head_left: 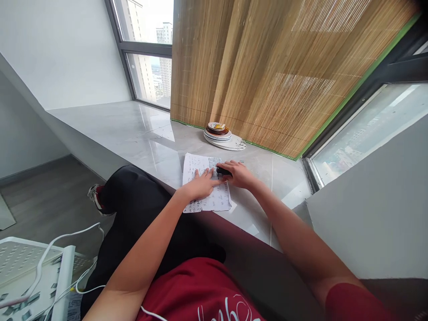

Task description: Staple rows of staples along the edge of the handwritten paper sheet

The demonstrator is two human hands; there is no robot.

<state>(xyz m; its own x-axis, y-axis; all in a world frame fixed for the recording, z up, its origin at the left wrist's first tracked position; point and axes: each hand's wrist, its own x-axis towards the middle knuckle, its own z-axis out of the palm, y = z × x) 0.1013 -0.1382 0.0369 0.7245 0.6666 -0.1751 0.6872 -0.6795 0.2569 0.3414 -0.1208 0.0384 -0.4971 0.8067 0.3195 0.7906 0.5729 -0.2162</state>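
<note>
A sheet of paper covered in handwriting lies on the pale tiled window ledge, close to its front edge. My left hand rests flat on the sheet with its fingers spread. Just to the right, my right hand is wrapped round a small black object, held over the upper right part of the paper. Most of that object is hidden by the fingers, so what it is cannot be made out. My two hands are very close together at the fingertips.
Beyond the paper, a stack of plates stands against the bamboo blind. Windows are at the left and right. A white perforated rack with white cables is at the lower left, beside my bent leg.
</note>
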